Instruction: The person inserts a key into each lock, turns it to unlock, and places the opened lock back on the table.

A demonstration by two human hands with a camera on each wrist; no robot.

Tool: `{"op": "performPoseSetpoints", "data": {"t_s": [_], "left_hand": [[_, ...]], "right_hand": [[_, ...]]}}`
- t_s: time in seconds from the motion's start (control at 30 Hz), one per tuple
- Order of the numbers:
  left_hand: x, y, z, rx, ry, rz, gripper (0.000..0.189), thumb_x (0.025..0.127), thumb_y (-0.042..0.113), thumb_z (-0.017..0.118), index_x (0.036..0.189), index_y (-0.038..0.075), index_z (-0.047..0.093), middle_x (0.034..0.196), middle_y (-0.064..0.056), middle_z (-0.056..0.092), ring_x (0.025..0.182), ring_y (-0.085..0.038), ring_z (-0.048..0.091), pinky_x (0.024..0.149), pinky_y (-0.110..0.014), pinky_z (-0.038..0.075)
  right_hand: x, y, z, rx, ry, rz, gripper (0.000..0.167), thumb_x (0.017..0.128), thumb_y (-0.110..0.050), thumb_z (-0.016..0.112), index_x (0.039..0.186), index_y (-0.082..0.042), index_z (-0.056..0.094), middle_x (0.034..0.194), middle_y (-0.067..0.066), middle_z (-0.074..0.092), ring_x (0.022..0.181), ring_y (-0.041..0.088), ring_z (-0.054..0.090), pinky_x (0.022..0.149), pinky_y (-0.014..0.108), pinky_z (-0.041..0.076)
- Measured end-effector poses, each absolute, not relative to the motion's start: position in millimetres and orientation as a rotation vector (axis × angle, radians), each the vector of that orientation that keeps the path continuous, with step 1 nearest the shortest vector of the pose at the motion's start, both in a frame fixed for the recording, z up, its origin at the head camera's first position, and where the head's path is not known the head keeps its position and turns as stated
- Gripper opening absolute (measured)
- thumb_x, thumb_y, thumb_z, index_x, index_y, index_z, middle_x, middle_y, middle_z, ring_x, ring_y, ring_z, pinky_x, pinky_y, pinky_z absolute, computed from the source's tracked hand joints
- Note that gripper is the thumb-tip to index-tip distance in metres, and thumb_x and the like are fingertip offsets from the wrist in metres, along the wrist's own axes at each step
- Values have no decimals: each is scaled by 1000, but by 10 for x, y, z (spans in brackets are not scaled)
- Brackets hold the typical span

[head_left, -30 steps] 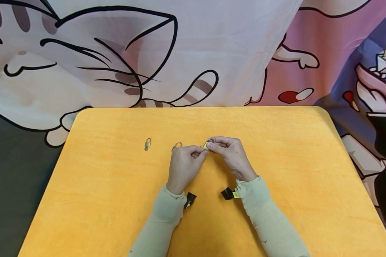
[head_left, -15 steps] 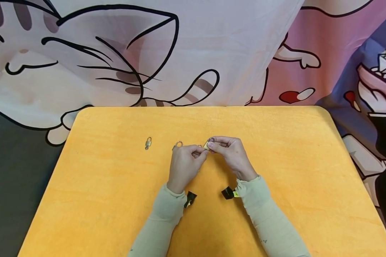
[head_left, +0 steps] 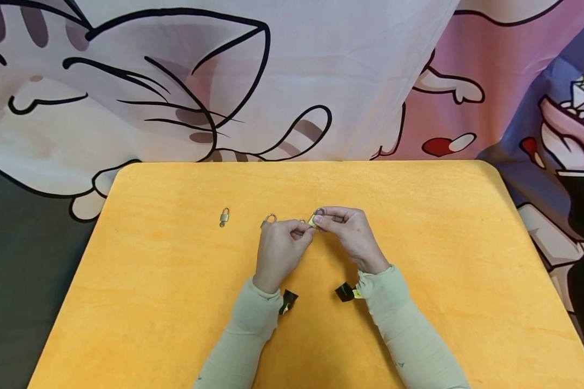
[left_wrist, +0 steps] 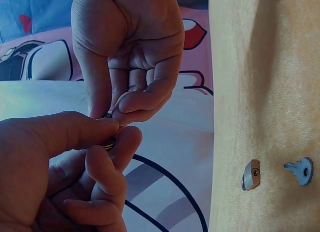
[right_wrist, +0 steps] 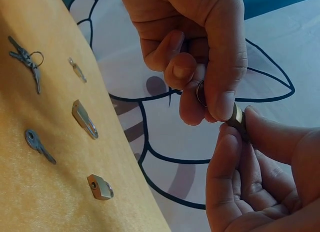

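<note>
My right hand (head_left: pixel 350 232) pinches a small brass padlock (head_left: pixel 312 221) over the middle of the table, its shackle pointing up and away. From the left, my left hand (head_left: pixel 281 249) meets it, thumb and forefinger pinching a key at the lock's lower end. That key is almost wholly covered by fingers; its thin metal ring (right_wrist: pixel 201 93) shows in the right wrist view. Both hands' fingertips nearly touch in the left wrist view, where the lock is mostly hidden. A padlock (head_left: pixel 271 218) on the table lies partly behind my left hand.
Another padlock (head_left: pixel 224 217) lies farther left on the yellow table (head_left: pixel 151 281). In the right wrist view are a bunch of keys (right_wrist: pixel 30 62), a loose key (right_wrist: pixel 40 146), and padlocks, one nearest the camera (right_wrist: pixel 101 187). A printed cloth (head_left: pixel 292 65) hangs behind the table.
</note>
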State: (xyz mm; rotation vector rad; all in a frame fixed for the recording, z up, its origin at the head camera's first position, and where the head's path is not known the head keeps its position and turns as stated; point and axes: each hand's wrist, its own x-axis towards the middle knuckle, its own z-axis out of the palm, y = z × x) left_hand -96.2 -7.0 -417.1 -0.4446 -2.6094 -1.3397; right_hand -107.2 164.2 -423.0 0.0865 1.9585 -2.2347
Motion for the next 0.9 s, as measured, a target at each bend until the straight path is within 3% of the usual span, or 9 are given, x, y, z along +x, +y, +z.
{"op": "performPoseSetpoints", "data": {"t_s": [0.17,0.5,0.6,0.73,0.9], "left_hand": [[-963,-68,-4182,-440,-2611,-1328,4,83,10,80,79,10,81,64,4,70,53,-2,58,105,-55,38],[-959,-60,-4183,-436,-2619,-1318,4,83,9,81,79,8,80,66,2,71,53,-1,58,77,-35,52],[-958,-60,-4180,-434,-2623,-1316,4,83,9,81,78,9,80,65,3,70,51,0,56,80,-38,53],[-958,-63,-4177,-430,-2629,-1306,5,82,10,81,78,10,81,63,5,69,50,0,55,101,-49,44],[-963,-62,-4177,-423,-2636,-1295,5,82,11,82,77,10,81,62,6,69,50,0,55,107,-55,38]], "right_hand": [[-1070,1640,-4237,96,1961,-2230,28,93,-3,71,111,18,66,92,5,75,88,17,71,90,48,55],[-1070,1636,-4247,83,1956,-2231,23,93,-1,70,109,15,66,90,5,74,86,16,71,90,48,55],[-1070,1629,-4249,86,1950,-2240,17,93,0,70,105,11,67,89,4,74,84,15,70,88,45,56],[-1071,1620,-4250,100,1942,-2251,13,92,1,71,103,7,68,87,3,74,83,15,70,86,42,57],[-1073,1613,-4245,116,1938,-2253,16,91,2,71,105,9,67,86,2,73,83,14,70,84,38,58]]}}
